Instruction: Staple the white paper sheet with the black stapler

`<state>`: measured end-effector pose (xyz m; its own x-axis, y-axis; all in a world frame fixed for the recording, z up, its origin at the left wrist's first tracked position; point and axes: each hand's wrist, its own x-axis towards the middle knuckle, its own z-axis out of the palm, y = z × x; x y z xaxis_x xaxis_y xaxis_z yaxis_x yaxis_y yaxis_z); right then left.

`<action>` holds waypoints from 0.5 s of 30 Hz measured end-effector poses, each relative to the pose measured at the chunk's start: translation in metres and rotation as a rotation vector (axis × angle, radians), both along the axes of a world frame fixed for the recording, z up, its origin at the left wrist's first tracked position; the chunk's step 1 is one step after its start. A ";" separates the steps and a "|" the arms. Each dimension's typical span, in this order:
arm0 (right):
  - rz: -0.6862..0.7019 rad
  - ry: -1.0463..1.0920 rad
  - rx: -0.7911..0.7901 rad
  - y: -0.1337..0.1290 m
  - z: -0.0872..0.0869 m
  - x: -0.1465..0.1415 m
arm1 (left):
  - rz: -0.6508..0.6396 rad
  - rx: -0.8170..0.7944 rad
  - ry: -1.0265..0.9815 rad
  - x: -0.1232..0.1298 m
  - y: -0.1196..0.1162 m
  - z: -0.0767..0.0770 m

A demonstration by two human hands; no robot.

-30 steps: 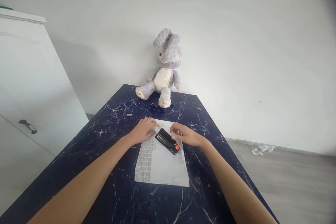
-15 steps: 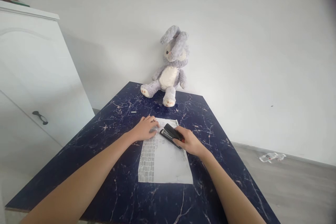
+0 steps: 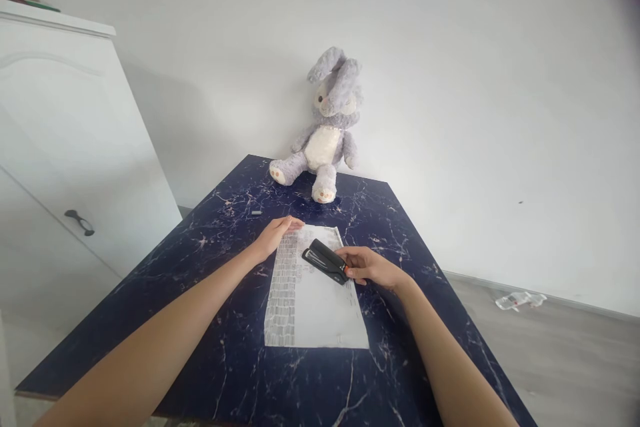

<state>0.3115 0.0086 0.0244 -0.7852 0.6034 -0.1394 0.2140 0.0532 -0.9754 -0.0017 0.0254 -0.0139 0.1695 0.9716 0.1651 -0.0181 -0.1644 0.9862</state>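
Stapler (image 3: 325, 261) against right hand (image 3: 370, 267)

Between your left forearm (image 3: 170, 333) and right forearm (image 3: 440, 347), you have room to pass low over the desk (image 3: 240, 353) and the near half of the paper (image 3: 320, 317). Farther up, the stapler (image 3: 323, 261) slants in the way, your right hand (image 3: 369, 265) on its right end, leaving a narrow gap toward your left hand (image 3: 277, 235). Beyond, the plush rabbit (image 3: 323, 147) blocks the far edge, the wall (image 3: 475, 113) behind it.

Blk stapler (image 3: 324, 261), wht/gry ppr (image 3: 327, 317), dk blue marbled tbl (image 3: 300, 383)
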 end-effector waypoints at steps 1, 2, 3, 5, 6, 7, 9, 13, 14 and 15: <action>-0.015 -0.002 -0.032 0.000 0.000 0.000 | -0.002 0.002 -0.005 0.000 0.000 0.000; -0.029 -0.009 -0.054 -0.001 0.000 -0.001 | -0.009 0.007 -0.008 0.000 0.000 -0.001; -0.036 -0.022 -0.064 -0.001 0.001 -0.001 | -0.016 0.015 -0.009 0.000 0.001 -0.001; -0.046 -0.059 -0.010 -0.003 0.003 -0.002 | -0.029 0.029 -0.007 0.000 0.001 -0.001; -0.064 -0.076 0.071 -0.004 0.004 -0.004 | -0.035 0.034 -0.005 0.000 0.001 -0.001; -0.090 -0.095 0.183 -0.006 0.005 -0.007 | -0.039 0.038 -0.002 0.000 0.000 -0.001; -0.147 -0.149 0.457 -0.011 0.005 -0.018 | -0.048 0.051 0.005 0.000 -0.001 0.000; -0.224 -0.248 0.858 -0.021 -0.008 -0.045 | -0.040 0.108 -0.019 -0.001 -0.004 0.005; -0.237 -0.239 0.908 -0.022 -0.012 -0.050 | -0.033 0.106 -0.037 -0.001 -0.004 0.006; -0.253 -0.227 0.950 -0.023 -0.015 -0.054 | -0.025 0.090 -0.060 -0.001 -0.005 0.007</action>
<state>0.2576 -0.0141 0.0090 -0.6332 0.6874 0.3557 0.5018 0.7145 -0.4875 -0.0026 0.0208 -0.0067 0.1808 0.9479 0.2622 -0.0814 -0.2513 0.9645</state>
